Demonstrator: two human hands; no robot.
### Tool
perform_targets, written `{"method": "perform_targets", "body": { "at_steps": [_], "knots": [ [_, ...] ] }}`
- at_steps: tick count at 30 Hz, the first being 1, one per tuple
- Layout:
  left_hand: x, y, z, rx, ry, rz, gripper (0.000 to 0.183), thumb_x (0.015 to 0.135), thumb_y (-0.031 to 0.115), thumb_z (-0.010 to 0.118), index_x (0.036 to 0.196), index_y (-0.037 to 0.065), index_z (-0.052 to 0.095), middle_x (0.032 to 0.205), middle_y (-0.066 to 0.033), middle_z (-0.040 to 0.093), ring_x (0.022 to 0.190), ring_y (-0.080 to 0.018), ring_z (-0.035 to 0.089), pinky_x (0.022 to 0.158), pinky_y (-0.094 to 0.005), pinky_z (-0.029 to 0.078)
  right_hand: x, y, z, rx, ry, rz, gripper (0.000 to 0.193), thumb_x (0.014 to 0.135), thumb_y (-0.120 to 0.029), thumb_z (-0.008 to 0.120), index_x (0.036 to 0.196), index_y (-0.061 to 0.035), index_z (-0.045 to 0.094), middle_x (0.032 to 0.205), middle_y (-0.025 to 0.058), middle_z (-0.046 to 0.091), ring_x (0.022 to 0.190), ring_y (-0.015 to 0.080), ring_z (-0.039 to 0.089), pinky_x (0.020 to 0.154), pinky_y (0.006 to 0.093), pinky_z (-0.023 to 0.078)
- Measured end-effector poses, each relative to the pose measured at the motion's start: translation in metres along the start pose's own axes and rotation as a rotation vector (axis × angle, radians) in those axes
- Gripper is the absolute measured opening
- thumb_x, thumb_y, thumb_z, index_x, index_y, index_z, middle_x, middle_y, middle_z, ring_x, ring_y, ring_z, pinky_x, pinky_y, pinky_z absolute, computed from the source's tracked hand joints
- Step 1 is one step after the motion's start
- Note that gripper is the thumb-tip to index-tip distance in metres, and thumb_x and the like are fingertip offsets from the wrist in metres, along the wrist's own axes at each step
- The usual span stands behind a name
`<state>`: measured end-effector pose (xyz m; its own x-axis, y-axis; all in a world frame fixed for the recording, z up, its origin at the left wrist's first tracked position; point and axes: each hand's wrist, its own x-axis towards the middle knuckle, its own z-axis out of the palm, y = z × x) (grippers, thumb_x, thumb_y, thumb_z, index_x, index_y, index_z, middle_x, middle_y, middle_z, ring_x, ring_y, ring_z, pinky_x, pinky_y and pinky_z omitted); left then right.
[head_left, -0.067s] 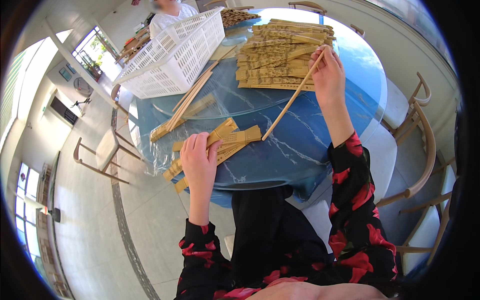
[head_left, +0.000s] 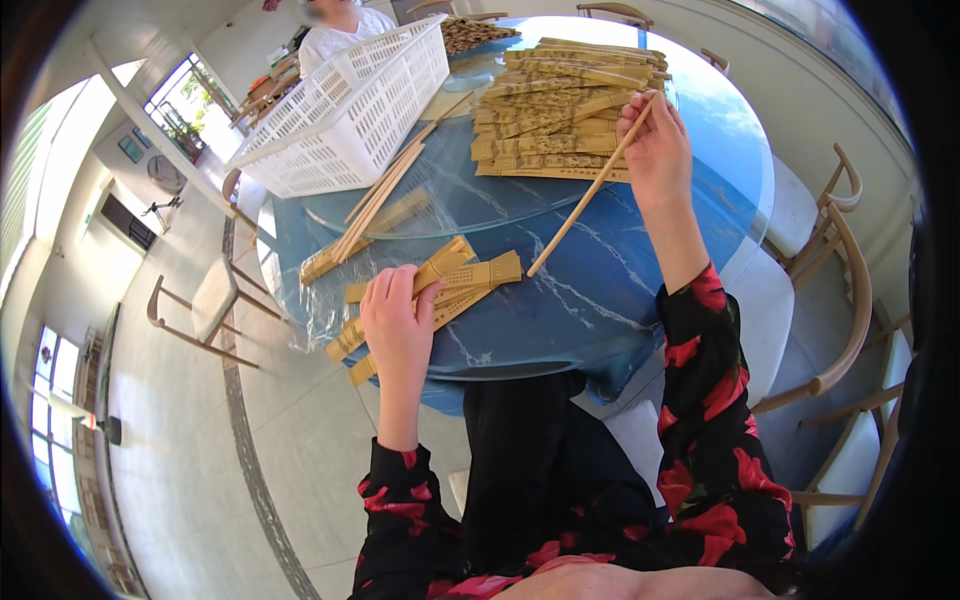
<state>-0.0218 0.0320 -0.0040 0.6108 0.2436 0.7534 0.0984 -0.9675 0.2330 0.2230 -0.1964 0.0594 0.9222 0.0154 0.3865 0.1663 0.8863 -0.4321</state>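
My left hand (head_left: 397,315) is closed on a tan printed paper chopstick sleeve (head_left: 492,270), its thumb pressed on the paper near the table's front edge. Several more flat sleeves (head_left: 452,308) lie crossed under and around those fingers. In my right hand (head_left: 658,150), raised at the right, a pair of wooden chopsticks or a single one (head_left: 585,200) is pinched by the upper end; which, I cannot tell. It slants down to the left, its lower tip just right of the sleeve's end and apart from it.
Loose chopsticks (head_left: 384,192) lie beside a white plastic basket (head_left: 345,135) at the back left. A big heap of filled-looking sleeves (head_left: 550,125) covers the glass turntable's far side. Another sleeve (head_left: 322,262) rests by clear plastic wrap. A person (head_left: 340,38) is beyond the basket. Wooden chairs (head_left: 845,290) stand around.
The chopstick's lower tip has shifted slightly right and up, a little away from the sleeve's end. My left hand has stayed in place.
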Motion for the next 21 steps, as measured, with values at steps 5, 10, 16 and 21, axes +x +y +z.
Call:
{"method": "perform_targets", "body": {
  "at_steps": [5, 10, 16, 21],
  "knots": [
    [0.002, 0.001, 0.003, -0.007, 0.035, 0.045, 0.026, 0.084, 0.020, 0.078, 0.097, 0.004, 0.062, 0.085, -0.0092, 0.060, 0.083, -0.0319, 0.059, 0.074, -0.0421, 0.047, 0.010, -0.003, -0.023, 0.084, -0.318, -0.025, 0.018, 0.108, -0.021, 0.053, 0.111, -0.0043, 0.061, 0.087, 0.0028, 0.058, 0.075, 0.0115, 0.052, 0.068, 0.0268, 0.044],
    [0.001, 0.002, 0.003, -0.010, 0.005, 0.039, 0.026, 0.084, 0.019, 0.078, 0.097, 0.003, 0.062, 0.087, -0.0101, 0.060, 0.084, -0.0327, 0.059, 0.074, -0.0423, 0.047, -0.016, 0.001, 0.005, 0.023, -0.500, 0.078, 0.030, 0.110, -0.019, 0.045, 0.131, -0.0005, 0.057, 0.086, 0.0020, 0.055, 0.076, 0.0107, 0.050, 0.069, 0.0264, 0.043],
    [0.001, 0.001, 0.001, -0.024, -0.004, 0.027, 0.026, 0.084, 0.018, 0.078, 0.098, 0.004, 0.062, 0.087, -0.0102, 0.060, 0.085, -0.0331, 0.059, 0.075, -0.0425, 0.047, -0.014, 0.003, 0.005, 0.204, -0.519, 0.219, 0.040, 0.111, -0.018, 0.042, 0.145, 0.0016, 0.047, 0.087, 0.0015, 0.050, 0.078, 0.0111, 0.046, 0.073, 0.0267, 0.041],
    [0.001, 0.002, 0.001, -0.026, 0.007, 0.037, 0.027, 0.082, 0.018, 0.079, 0.098, 0.004, 0.062, 0.089, -0.0100, 0.062, 0.086, -0.0329, 0.060, 0.075, -0.0422, 0.048, 0.012, -0.009, -0.017, 0.357, -0.484, 0.120, 0.038, 0.110, -0.018, 0.044, 0.143, -0.0001, 0.047, 0.088, 0.0008, 0.048, 0.081, 0.0122, 0.045, 0.077, 0.0275, 0.041]
  ]
}}
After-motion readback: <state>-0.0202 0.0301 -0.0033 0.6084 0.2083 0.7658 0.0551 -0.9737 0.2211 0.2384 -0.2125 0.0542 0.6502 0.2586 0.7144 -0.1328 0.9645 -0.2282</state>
